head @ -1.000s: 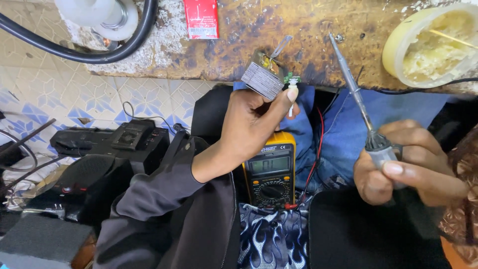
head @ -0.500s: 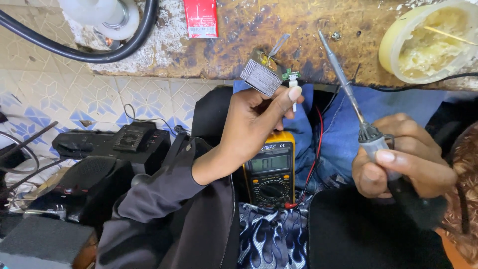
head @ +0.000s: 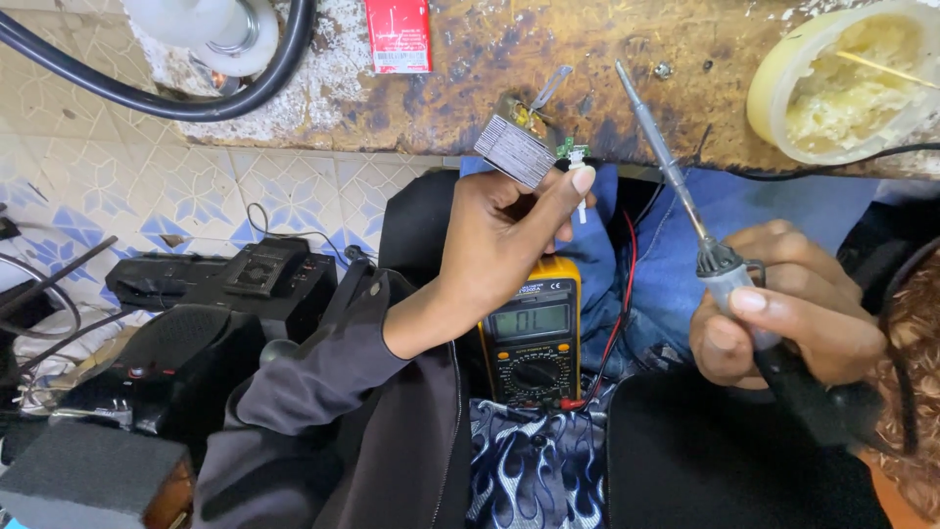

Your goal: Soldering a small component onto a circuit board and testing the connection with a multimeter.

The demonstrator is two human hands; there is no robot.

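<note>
My left hand (head: 509,230) holds up a small grey transformer-like part (head: 516,149) with metal tabs and a tiny green board at its side, pinched between fingers and thumb. My right hand (head: 783,318) grips a soldering iron (head: 725,274) by its pale handle. Its long metal tip (head: 651,127) points up and left, ending a short way right of the part. A yellow multimeter (head: 532,333) with red and black leads lies on my lap below the left hand.
A worn wooden bench (head: 470,69) runs along the top, with a small red box (head: 399,34), a black hose (head: 196,93) and a yellowish tub of paste (head: 842,83). Black electronic devices (head: 225,284) sit on the tiled floor at left.
The soldering iron's tip has swung left, closer to the part held in my left hand. The left hand has stayed almost still.
</note>
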